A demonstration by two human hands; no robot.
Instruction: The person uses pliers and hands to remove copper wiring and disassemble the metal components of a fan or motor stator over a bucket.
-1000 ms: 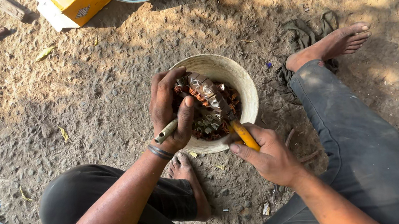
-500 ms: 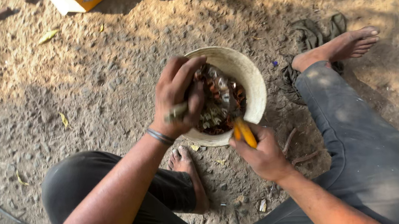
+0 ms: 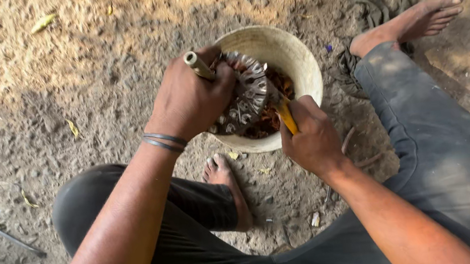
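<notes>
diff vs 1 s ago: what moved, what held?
The left hand turned the finned metal part over the pale bowl, so the shaft end that pointed down toward the person now sticks up and away. The right hand kept its grip on the yellow-handled tool. Bowl and both feet stayed put.

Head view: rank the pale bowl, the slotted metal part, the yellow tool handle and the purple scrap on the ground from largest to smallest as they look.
1. Pale bowl
2. Slotted metal part, held over the bowl by the left hand
3. Yellow tool handle, mostly hidden in the right hand, so its rank is unsure
4. Purple scrap
</notes>
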